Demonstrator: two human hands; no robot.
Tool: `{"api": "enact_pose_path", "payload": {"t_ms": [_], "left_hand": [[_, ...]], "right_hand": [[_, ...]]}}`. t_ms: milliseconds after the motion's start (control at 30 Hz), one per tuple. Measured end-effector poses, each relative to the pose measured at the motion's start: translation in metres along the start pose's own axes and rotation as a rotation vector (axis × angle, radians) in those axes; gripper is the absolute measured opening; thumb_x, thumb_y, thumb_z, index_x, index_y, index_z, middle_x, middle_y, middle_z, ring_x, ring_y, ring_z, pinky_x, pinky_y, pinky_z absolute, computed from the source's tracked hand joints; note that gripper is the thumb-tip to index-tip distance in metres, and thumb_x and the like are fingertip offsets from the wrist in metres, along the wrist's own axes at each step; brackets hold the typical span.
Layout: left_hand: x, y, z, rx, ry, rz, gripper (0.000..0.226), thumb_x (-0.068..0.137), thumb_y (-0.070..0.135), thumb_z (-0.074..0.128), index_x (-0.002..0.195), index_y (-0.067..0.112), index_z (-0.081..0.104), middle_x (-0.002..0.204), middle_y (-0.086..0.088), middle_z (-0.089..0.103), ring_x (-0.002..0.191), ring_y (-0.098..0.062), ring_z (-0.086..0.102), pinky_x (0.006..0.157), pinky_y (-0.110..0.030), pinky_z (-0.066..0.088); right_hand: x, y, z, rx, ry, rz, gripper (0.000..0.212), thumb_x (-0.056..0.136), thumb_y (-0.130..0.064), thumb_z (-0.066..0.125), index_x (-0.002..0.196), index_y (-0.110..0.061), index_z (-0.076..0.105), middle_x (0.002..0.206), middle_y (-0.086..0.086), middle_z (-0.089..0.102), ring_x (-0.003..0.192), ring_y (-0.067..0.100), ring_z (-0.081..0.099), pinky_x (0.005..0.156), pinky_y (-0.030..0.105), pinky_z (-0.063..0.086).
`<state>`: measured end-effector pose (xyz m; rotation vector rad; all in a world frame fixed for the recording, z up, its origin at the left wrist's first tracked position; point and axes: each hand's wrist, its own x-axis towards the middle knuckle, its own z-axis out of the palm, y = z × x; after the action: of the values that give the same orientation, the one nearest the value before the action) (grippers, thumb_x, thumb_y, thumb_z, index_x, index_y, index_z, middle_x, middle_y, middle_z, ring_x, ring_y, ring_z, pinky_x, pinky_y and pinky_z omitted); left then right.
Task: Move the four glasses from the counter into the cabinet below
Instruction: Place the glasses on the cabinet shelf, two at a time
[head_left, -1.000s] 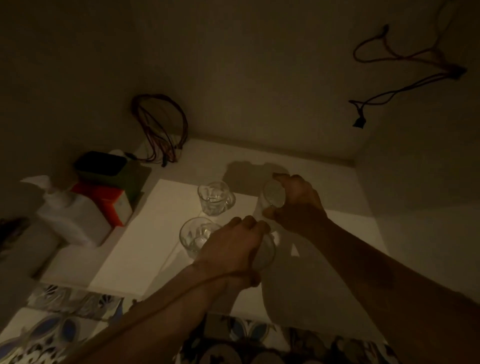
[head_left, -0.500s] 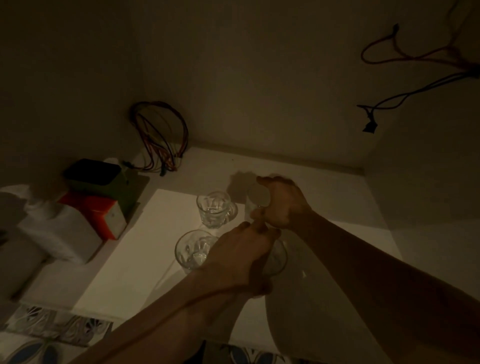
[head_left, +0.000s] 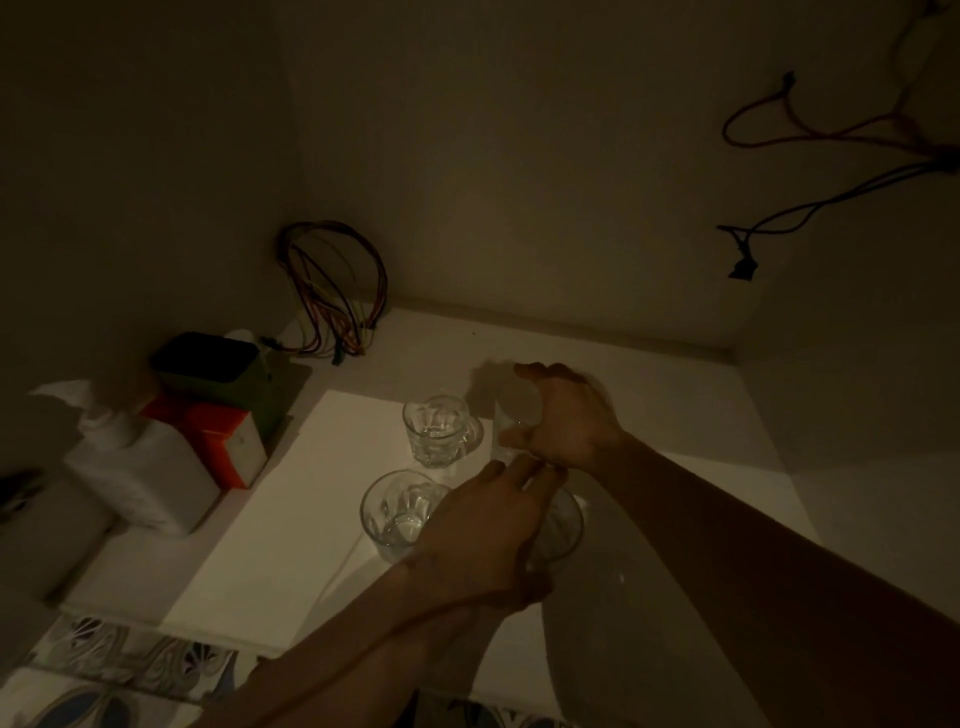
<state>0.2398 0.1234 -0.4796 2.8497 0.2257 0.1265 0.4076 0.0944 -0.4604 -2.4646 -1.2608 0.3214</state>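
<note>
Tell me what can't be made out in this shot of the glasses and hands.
- Head view: the glass in the right hand is mostly hidden by its fingers, and dim.
- Head view: the glass under the left hand shows only its right rim; the hand covers the rest.
- The cabinet below lies outside the frame.
- The dark object at left is too dim to identify.

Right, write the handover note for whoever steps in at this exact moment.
Left hand: fingers curled round the near right glass.
Right hand: grips the far right glass from above.
Far left glass and near left glass stand upright and untouched on the white shelf.
Dim light: whether the two held glasses are resting or lifted cannot be told.
Done, left: judge that on the spot; all four glasses are together here.
</note>
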Motion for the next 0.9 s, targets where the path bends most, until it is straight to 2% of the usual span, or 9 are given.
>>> {"api": "enact_pose_path", "payload": {"t_ms": [100,167,300,433,533,600,633,767,900], "left_hand": [[-0.002,0.000,0.001,-0.025,0.000,-0.007,0.110,0.072,0.052,0.079,0.155,0.025,0.013,0.154,-0.004,0.029,0.123,-0.028,0.046,0.093,-0.044,0.050],[-0.004,0.001,0.000,-0.044,-0.004,-0.027,0.111,0.072,0.062,0.074,0.155,0.027,0.011,0.153,-0.002,0.031,0.124,-0.027,0.046,0.094,-0.042,0.049],[-0.015,0.002,-0.009,-0.007,0.038,-0.123,0.102,0.073,0.087,0.048,0.154,0.033,0.017,0.151,0.003,0.037,0.126,-0.023,0.047,0.101,-0.037,0.040],[-0.028,-0.001,-0.026,-0.008,0.064,-0.240,0.091,0.080,0.087,0.030,0.154,0.034,0.023,0.155,0.004,0.037,0.136,-0.021,0.040,0.107,-0.036,0.032],[-0.040,-0.002,-0.040,0.021,0.018,-0.281,0.088,0.083,0.084,0.016,0.155,0.033,0.023,0.159,0.003,0.033,0.143,-0.019,0.031,0.116,-0.038,0.024],[-0.047,-0.001,-0.050,0.053,-0.031,-0.316,0.091,0.081,0.084,0.007,0.156,0.034,0.021,0.161,0.003,0.028,0.146,-0.018,0.024,0.120,-0.039,0.015],[-0.051,-0.001,-0.054,0.063,-0.060,-0.334,0.092,0.080,0.084,0.004,0.156,0.034,0.020,0.162,0.003,0.025,0.148,-0.019,0.020,0.121,-0.040,0.011],[-0.064,0.008,-0.071,0.060,-0.181,-0.379,0.089,0.082,0.082,0.006,0.156,0.035,0.018,0.165,0.001,0.017,0.151,-0.019,0.011,0.122,-0.041,0.004],[-0.085,0.025,-0.089,0.051,-0.285,-0.407,0.084,0.086,0.080,0.010,0.157,0.036,0.015,0.166,0.003,0.012,0.152,-0.020,0.005,0.122,-0.044,0.001]], "right_hand": [[-0.006,-0.002,-0.004,0.000,0.014,-0.022,0.087,0.084,-0.055,0.070,0.155,-0.023,0.031,0.153,0.007,0.041,0.139,0.024,0.040,0.111,0.032,0.034],[-0.011,-0.004,-0.009,-0.015,0.030,-0.033,0.077,0.091,-0.054,0.060,0.155,-0.022,0.032,0.152,0.009,0.042,0.137,0.026,0.043,0.110,0.035,0.037],[-0.027,-0.008,-0.020,0.002,0.124,0.021,0.057,0.102,-0.050,0.041,0.151,-0.022,0.040,0.148,0.009,0.047,0.132,0.028,0.049,0.105,0.037,0.041],[-0.045,-0.009,-0.032,-0.036,0.157,0.095,0.051,0.104,-0.048,0.032,0.142,-0.019,0.049,0.135,0.012,0.056,0.122,0.031,0.055,0.099,0.041,0.046],[-0.071,-0.016,-0.040,-0.080,0.230,0.105,0.043,0.106,-0.035,0.035,0.131,-0.010,0.059,0.121,0.016,0.062,0.109,0.036,0.058,0.090,0.042,0.048],[-0.091,-0.022,-0.041,-0.062,0.179,0.106,0.041,0.102,-0.018,0.031,0.117,-0.002,0.065,0.108,0.022,0.064,0.092,0.043,0.062,0.077,0.049,0.054],[-0.098,-0.025,-0.044,-0.063,0.145,0.106,0.046,0.100,-0.017,0.025,0.119,-0.002,0.063,0.110,0.023,0.062,0.091,0.043,0.061,0.076,0.050,0.055],[-0.123,-0.025,-0.050,-0.111,0.043,0.301,0.054,0.104,-0.050,0.025,0.144,-0.020,0.044,0.137,0.015,0.052,0.122,0.035,0.052,0.098,0.043,0.045],[-0.159,-0.034,-0.055,-0.202,-0.118,0.324,0.061,0.103,-0.056,0.018,0.151,-0.022,0.035,0.148,0.012,0.044,0.134,0.033,0.041,0.106,0.046,0.037]]}}
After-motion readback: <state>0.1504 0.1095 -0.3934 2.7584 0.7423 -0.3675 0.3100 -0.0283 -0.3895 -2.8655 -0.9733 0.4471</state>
